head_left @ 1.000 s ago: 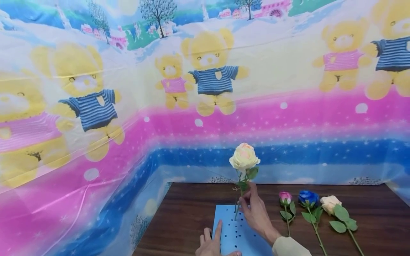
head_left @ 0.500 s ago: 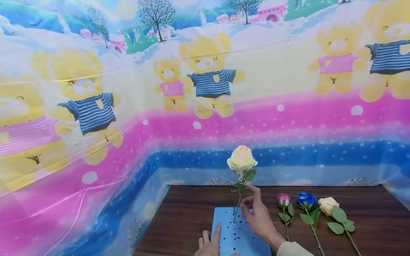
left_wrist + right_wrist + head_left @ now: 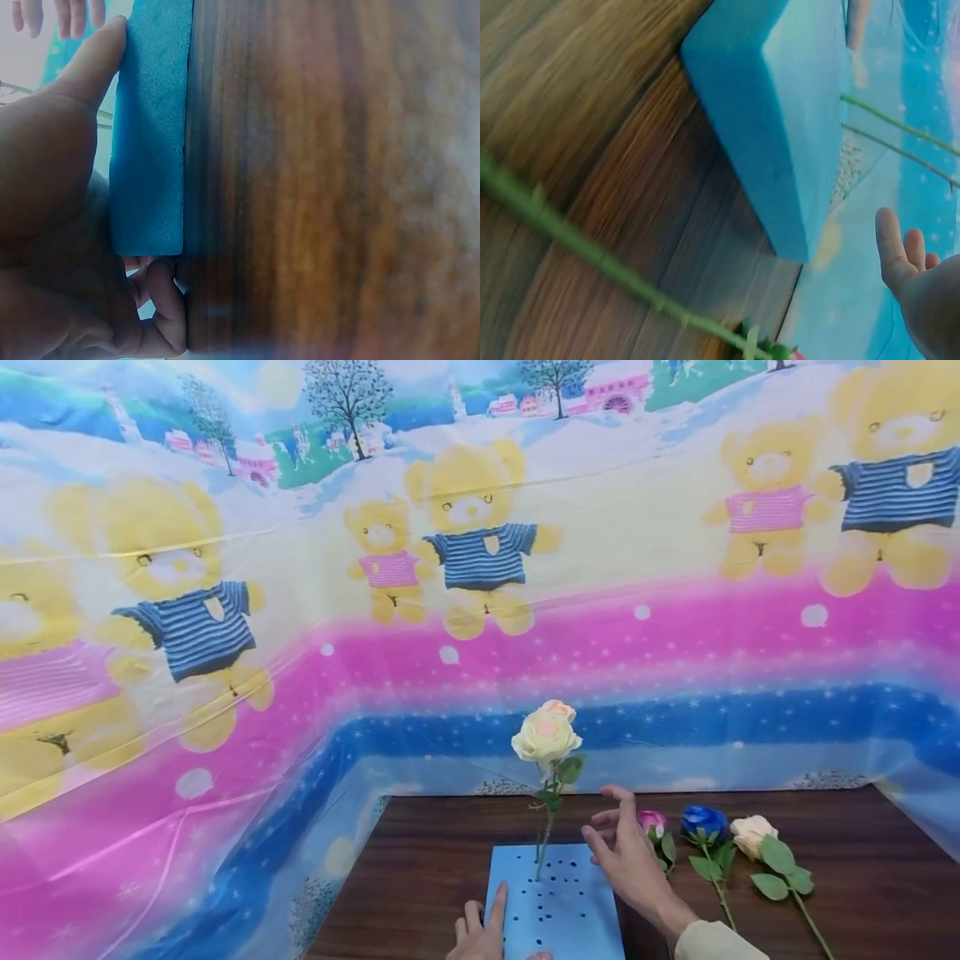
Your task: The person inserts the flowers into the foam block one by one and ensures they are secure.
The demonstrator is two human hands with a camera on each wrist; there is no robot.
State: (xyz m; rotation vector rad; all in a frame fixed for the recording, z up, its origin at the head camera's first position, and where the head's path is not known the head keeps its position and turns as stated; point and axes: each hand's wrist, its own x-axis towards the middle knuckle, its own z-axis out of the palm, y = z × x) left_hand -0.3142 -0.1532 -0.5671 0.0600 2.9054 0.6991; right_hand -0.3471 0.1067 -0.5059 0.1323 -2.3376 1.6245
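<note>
Drawn back from the white rose (image 3: 547,739) since the earlier frame, the right hand (image 3: 632,862) has its fingers loosely spread and holds nothing. We see the left hand (image 3: 480,935) resting at the left edge of a blue block (image 3: 562,906), index finger straight along it. Two flowers stand in the block: the white rose and, partly hidden behind it, a peach rose (image 3: 564,710). Still unplanted, we find a pink rose (image 3: 651,821), a blue rose (image 3: 703,822) and a cream rose (image 3: 752,835) lying rightward on the dark surface (image 3: 420,860); many holes remain unfilled.
</note>
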